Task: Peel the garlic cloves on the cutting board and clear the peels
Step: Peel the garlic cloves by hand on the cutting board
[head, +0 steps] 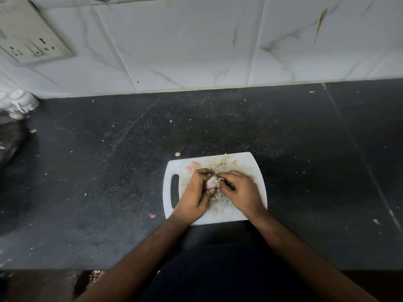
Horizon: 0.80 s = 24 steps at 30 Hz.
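Pretty dim overall, the dark countertop (218, 127) swallows light while the wall tiles (196, 40) look washed out. Wide-angle bending at the edges (the left corner's blurry), soft shadows, grainy.

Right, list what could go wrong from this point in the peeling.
1. Peels may scatter: loose skins already lie at the far edge of the cutting board, and flecks dot the black counter, so clearing up could miss some.
2. The garlic is pinched between the left hand and right hand above the board; a slip could drop it off.
3. The board's near edge sits close to the counter's front, so a push might shift it.
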Tool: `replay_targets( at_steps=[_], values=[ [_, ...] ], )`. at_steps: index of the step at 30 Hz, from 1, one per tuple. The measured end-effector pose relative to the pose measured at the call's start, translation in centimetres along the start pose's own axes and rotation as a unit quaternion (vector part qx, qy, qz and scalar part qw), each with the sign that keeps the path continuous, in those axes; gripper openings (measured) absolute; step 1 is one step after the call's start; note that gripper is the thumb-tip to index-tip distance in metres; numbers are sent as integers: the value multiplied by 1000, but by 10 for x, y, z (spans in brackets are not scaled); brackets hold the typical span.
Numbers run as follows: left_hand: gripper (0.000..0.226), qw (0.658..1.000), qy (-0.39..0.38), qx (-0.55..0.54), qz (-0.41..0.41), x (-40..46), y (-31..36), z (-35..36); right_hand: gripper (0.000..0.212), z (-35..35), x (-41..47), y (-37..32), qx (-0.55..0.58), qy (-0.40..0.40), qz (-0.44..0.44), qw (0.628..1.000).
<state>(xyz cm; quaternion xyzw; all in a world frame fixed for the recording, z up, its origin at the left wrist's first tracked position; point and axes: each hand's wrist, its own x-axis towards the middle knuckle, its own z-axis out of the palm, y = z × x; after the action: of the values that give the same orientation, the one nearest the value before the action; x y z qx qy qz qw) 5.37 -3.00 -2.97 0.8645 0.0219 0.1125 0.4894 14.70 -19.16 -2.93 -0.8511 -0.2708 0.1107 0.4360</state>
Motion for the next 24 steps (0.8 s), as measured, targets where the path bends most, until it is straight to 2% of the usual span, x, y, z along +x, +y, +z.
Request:
replay_targets(
  at_steps=[5,10,12,16,20,24],
  values=[
    [35,1000,-13,-5,0,-1,3,0,31,1,4,4,-6,22,1,1000],
    [31,1000,-25,7,5,-4,3,2,33,1,0,5,-12,88,-3,996],
    [32,1000,-20,17,5,-4,3,2,39,0,0,6,2,113,0,994],
    [37,998,12,65,3,-3,3,1,57,0,-6,1,-25,49,-61,997],
    [42,995,28,100,0,-6,5,2,49,1,-10,0,-40,46,-87,994],
    [34,997,38,67,9,-3,2,2,38,4,-8,2,-44,40,-82,995]
  ],
)
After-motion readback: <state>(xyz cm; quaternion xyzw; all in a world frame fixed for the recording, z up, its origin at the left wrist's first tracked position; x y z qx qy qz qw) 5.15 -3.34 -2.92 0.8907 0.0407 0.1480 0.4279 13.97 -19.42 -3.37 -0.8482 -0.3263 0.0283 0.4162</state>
